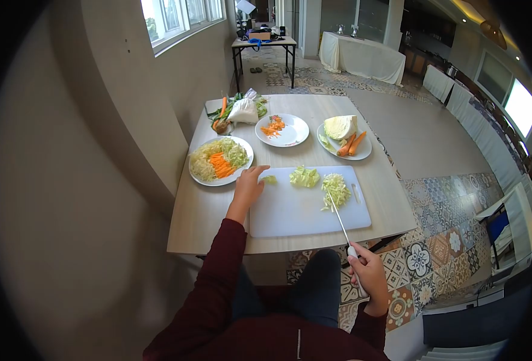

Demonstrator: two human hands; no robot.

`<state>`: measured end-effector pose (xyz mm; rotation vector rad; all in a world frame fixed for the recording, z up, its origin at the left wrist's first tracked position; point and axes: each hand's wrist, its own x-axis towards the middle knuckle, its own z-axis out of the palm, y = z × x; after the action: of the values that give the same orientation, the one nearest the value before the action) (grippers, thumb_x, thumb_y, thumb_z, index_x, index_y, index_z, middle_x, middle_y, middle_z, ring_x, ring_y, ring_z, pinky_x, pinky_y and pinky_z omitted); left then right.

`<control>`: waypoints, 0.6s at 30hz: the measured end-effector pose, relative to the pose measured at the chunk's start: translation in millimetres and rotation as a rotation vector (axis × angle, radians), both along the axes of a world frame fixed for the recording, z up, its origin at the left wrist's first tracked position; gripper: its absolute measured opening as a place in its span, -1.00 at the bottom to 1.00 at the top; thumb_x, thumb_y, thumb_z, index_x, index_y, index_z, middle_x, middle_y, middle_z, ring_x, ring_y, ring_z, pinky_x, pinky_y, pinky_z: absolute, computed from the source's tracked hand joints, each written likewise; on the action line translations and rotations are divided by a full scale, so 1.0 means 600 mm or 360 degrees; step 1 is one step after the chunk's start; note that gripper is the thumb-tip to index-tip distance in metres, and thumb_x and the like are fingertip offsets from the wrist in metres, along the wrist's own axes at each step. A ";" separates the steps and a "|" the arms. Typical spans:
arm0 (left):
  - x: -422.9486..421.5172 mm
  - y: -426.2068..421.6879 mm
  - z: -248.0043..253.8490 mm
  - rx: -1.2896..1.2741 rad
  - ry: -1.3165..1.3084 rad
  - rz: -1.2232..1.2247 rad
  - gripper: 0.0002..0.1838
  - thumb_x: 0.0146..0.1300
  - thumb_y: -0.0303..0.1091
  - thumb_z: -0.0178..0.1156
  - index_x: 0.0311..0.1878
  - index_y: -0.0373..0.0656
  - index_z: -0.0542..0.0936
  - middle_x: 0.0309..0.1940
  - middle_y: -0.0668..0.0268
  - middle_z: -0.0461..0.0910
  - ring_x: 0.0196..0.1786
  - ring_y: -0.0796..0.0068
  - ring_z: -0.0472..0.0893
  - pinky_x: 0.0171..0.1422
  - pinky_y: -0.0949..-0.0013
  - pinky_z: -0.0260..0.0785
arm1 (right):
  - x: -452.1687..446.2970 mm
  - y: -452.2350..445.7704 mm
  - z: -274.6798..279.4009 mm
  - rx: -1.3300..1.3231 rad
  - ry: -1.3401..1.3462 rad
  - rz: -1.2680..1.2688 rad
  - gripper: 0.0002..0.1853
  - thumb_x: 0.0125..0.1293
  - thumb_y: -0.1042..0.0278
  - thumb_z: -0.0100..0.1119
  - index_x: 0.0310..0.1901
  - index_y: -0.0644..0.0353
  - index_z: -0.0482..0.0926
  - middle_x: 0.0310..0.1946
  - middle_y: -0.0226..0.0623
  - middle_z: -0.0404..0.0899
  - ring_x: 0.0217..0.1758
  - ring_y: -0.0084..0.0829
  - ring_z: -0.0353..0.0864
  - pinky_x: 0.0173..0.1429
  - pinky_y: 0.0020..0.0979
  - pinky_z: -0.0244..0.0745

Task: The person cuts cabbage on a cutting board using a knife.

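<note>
My right hand (369, 274) is wrapped round the white handle of a kitchen knife (340, 220). Its blade tip reaches into a pile of shredded cabbage (336, 194) on the right of the white cutting board (308, 219). Over the board's left edge, my left hand (249, 186) has its fingers stretched out, close to a small cabbage piece (270, 180); whether they touch it I cannot tell. Some cabbage leaves (304, 176) lie between that piece and the shredded pile.
Beyond the board stand a plate of shredded vegetables (220, 165), a plate with carrot scraps (273, 127), and a plate holding a cut cabbage (340, 127) and carrots (352, 144). A white-filled plastic bag (243, 111) sits among vegetables at the back left. A wall runs along the left.
</note>
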<state>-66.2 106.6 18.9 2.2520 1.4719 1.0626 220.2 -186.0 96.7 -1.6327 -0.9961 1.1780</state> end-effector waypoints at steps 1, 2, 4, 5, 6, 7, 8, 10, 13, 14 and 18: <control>0.006 -0.003 0.005 0.0017 0.0063 -0.0029 -0.63 0.19 -0.46 0.25 0.09 0.03 0.66 -0.06 0.25 0.68 0.15 0.14 0.55 0.27 0.08 0.35 | -0.002 0.000 -0.004 0.0014 0.0011 -0.0005 -0.51 0.41 0.45 0.19 0.37 0.21 0.46 -0.58 -0.39 0.52 -0.68 -0.65 0.43 -0.58 -0.56 0.36; 0.010 -0.006 0.010 0.0033 0.0124 -0.0057 -0.68 0.19 -0.46 0.27 0.04 0.00 0.69 -0.10 0.24 0.70 0.17 0.13 0.55 0.28 0.13 0.37 | -0.003 -0.001 -0.006 0.0027 0.0021 -0.0009 -0.50 0.41 0.44 0.19 0.37 0.21 0.46 -0.59 -0.39 0.52 -0.68 -0.65 0.43 -0.58 -0.56 0.36; 0.012 0.002 0.013 0.0050 0.0261 -0.0121 -0.72 0.20 -0.46 0.26 -0.01 -0.03 0.70 -0.13 0.26 0.70 0.14 0.10 0.57 0.24 0.16 0.39 | 0.000 -0.003 -0.011 0.0045 0.0024 -0.0009 -0.51 0.41 0.44 0.19 0.36 0.20 0.47 -0.58 -0.40 0.52 -0.67 -0.66 0.43 -0.58 -0.57 0.36; 0.013 0.007 0.014 0.0057 0.0329 -0.0154 -0.74 0.20 -0.46 0.26 -0.04 -0.04 0.71 -0.15 0.27 0.71 0.12 0.09 0.58 0.22 0.17 0.41 | 0.002 -0.006 -0.015 0.0050 0.0023 -0.0007 -0.52 0.40 0.44 0.20 0.35 0.20 0.49 -0.57 -0.40 0.53 -0.65 -0.68 0.43 -0.57 -0.57 0.36; 0.015 0.010 0.012 0.0082 0.0243 -0.0196 -0.76 0.21 -0.46 0.25 -0.06 -0.06 0.71 -0.16 0.27 0.70 0.08 0.10 0.60 0.19 0.18 0.42 | 0.005 -0.007 -0.017 0.0054 0.0022 -0.0006 -0.53 0.39 0.44 0.21 0.33 0.20 0.51 -0.56 -0.41 0.54 -0.63 -0.69 0.43 -0.56 -0.57 0.36; 0.016 0.014 0.011 0.0105 0.0159 -0.0239 -0.79 0.22 -0.46 0.23 -0.08 -0.08 0.71 -0.17 0.26 0.70 0.04 0.12 0.61 0.15 0.19 0.43 | 0.005 -0.008 -0.016 0.0042 0.0010 0.0028 -0.53 0.39 0.43 0.21 0.33 0.19 0.52 -0.57 -0.41 0.54 -0.63 -0.69 0.43 -0.56 -0.57 0.36; 0.017 0.016 0.008 0.0126 0.0075 -0.0281 -0.81 0.22 -0.46 0.22 -0.11 -0.10 0.71 -0.18 0.26 0.70 0.00 0.13 0.63 0.11 0.21 0.45 | 0.003 -0.008 -0.014 0.0028 -0.0002 0.0064 -0.53 0.39 0.43 0.21 0.33 0.19 0.52 -0.57 -0.41 0.54 -0.64 -0.69 0.43 -0.56 -0.57 0.35; 0.025 0.002 0.027 -0.0402 -0.0097 -0.0260 -0.80 0.26 -0.46 0.15 -0.09 -0.15 0.68 -0.19 0.20 0.69 -0.08 0.19 0.65 0.07 0.23 0.46 | -0.003 -0.006 -0.012 -0.0004 -0.0019 0.0122 -0.53 0.39 0.41 0.22 0.33 0.18 0.53 -0.58 -0.42 0.54 -0.65 -0.68 0.43 -0.55 -0.57 0.35; 0.035 -0.032 0.054 -0.0681 -0.0214 -0.0393 -0.78 0.32 -0.44 0.06 -0.08 -0.21 0.65 -0.20 0.07 0.68 -0.09 0.12 0.66 0.06 0.20 0.47 | -0.007 -0.003 -0.014 -0.0041 -0.0025 0.0178 -0.53 0.38 0.40 0.22 0.32 0.17 0.53 -0.60 -0.42 0.54 -0.66 -0.68 0.43 -0.55 -0.56 0.35; 0.036 -0.040 0.055 -0.0684 -0.0226 -0.0467 -0.77 0.33 -0.43 0.04 -0.08 -0.23 0.64 -0.20 0.02 0.68 -0.08 0.07 0.66 0.07 0.19 0.48 | -0.006 0.000 -0.021 -0.0034 -0.0017 0.0188 -0.53 0.38 0.39 0.22 0.32 0.17 0.54 -0.60 -0.43 0.54 -0.66 -0.68 0.44 -0.55 -0.56 0.35; 0.039 -0.050 0.037 -0.0721 -0.0001 -0.0509 -0.73 0.36 -0.36 -0.01 -0.05 -0.26 0.62 -0.16 -0.02 0.69 -0.07 0.00 0.66 0.09 0.17 0.48 | -0.004 0.010 -0.034 -0.0047 -0.0018 0.0186 -0.53 0.38 0.39 0.23 0.32 0.17 0.54 -0.60 -0.42 0.55 -0.66 -0.68 0.45 -0.56 -0.56 0.35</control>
<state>-42.8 76.8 41.2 2.0591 1.1532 0.5658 217.8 -180.2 76.6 -1.6237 -1.0985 1.2676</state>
